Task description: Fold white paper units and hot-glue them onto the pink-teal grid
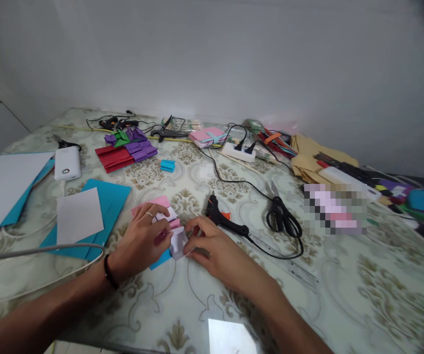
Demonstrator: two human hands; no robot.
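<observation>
My left hand [143,238], with a ring and a dark wristband, bends its fingers over a pink and white folded paper [163,206]. Its fingertips press around the near side of that paper. Between the two hands stands a small white paper piece [178,243], partly folded up. My right hand [210,246] pinches the right edge of this white piece between thumb and fingers. A blue paper [160,260] shows beneath, half hidden by my left hand. Just beyond my right hand lies a black glue gun [221,216] on its side.
Black scissors [280,211] and a clear ruler [289,265] lie to the right. Blue sheets [114,196], white paper [79,216] and a power bank [68,163] are left. Folded red paper [114,158] and a power strip [239,152] sit farther back. Cords cross the table.
</observation>
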